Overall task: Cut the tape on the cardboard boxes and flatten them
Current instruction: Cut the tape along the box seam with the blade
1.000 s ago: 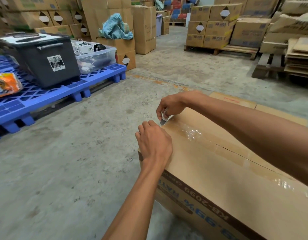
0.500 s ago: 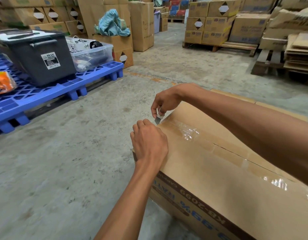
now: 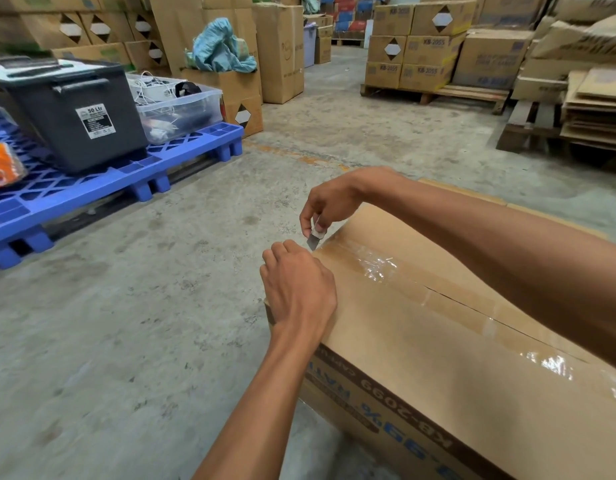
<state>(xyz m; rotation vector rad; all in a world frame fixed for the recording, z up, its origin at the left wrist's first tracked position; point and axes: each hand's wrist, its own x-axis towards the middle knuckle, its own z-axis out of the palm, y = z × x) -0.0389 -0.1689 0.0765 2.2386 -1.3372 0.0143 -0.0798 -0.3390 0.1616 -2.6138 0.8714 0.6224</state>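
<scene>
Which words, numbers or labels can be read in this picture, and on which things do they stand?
"50 Ltr": white label on the dark grey plastic bin; its smaller lines are too small to read.
"KB-2055": brown cardboard cartons on the wooden pallet.
"KB-2099", upside down: side of the large taped cardboard box; its blue letters are cut off.

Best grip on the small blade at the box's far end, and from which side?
Pinch the small metal blade by its upper, blunt end, from above, as the right hand does: the point angles down at the clear tape on the brown cardboard box. The left hand rests on the box corner, just beside the tip.
</scene>
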